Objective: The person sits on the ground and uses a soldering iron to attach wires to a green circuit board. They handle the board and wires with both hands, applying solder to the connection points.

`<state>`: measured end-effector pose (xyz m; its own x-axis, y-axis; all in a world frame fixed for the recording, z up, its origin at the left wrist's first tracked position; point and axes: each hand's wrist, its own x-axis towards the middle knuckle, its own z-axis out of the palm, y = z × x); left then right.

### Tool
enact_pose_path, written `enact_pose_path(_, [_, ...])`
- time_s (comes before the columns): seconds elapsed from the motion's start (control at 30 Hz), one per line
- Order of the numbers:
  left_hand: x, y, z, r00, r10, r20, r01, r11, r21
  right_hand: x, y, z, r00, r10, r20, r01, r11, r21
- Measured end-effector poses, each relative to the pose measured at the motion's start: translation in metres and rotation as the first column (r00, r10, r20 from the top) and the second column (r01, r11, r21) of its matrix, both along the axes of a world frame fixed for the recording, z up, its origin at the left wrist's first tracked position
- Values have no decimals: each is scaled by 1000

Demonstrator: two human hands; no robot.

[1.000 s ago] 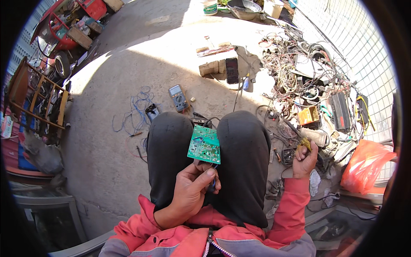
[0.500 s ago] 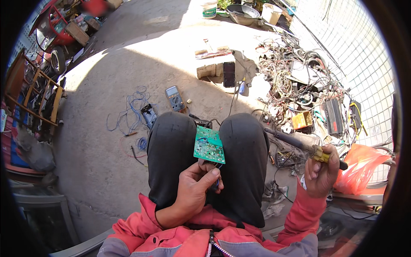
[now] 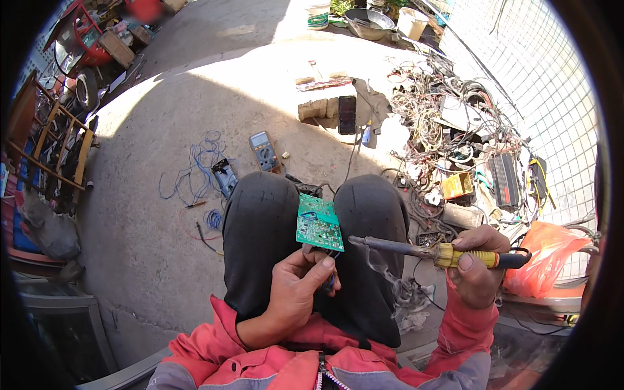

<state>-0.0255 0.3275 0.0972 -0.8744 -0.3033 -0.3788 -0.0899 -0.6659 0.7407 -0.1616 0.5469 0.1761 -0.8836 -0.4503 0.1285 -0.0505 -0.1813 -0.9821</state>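
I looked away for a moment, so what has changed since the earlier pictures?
The right hand, already holding the yellow-handled soldering iron, has raised it from low on the person's right and swung its tip leftward, close to the green circuit board. Nothing was let go. The left hand still holds the board between the knees; the multimeter stayed on the ground.

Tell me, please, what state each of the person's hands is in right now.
Left hand: closed, holding the green circuit board by its near end.
Right hand: closed, holding the yellow-handled soldering iron.
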Motion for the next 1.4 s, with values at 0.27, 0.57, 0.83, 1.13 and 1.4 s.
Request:
enact_pose_path(0.27, [0, 0, 2, 1000, -1, 6, 1, 1000, 11, 0, -11, -3, 997, 9, -77, -5, 998, 62])
enact_pose_path(0.57, [1, 0, 0, 1000, -6, 14, 6, 1000, 10, -3, -17, -1, 988, 81, -131, -71, 994, 82])
enact_pose_path(0.83, [1, 0, -1, 1000, 1, 1, -1, 1000, 14, -4, -19, -2, 976, 88, -199, -71, 993, 92])
enact_pose_path(1.13, [1, 0, -1, 1000, 0, -4, 0, 1000, 12, -5, -20, -2, 971, 100, -218, -82, 992, 92])
enact_pose_path(1.4, [1, -1, -1, 1000, -2, 13, 1, 1000, 15, -6, -20, -2, 967, 103, -232, -81, 991, 103])
